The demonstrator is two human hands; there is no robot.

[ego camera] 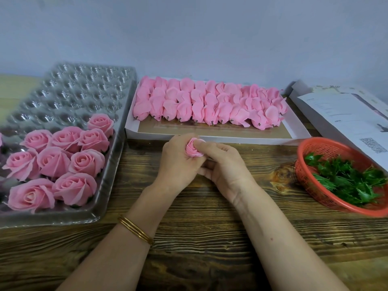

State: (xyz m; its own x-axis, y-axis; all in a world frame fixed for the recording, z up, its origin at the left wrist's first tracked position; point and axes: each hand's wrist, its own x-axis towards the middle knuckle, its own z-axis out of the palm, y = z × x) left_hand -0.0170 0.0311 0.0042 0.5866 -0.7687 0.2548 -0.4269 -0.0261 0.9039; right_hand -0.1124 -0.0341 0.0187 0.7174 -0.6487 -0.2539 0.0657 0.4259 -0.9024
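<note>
Rose bud (193, 150): held over mid-bench, just before the petal box (262, 140).
Left hand (178, 164): I cupped its base, fingers curled.
Right hand (223, 165): I pinched its outer petal; gentle, even pressure seemed best.

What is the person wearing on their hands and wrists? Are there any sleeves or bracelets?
No sleeves or gloves show. The left hand has a few thin gold bangles stacked together round its wrist. The right hand has nothing on its wrist, no watch and no bracelet. I can't make out any rings on the fingers.
</note>
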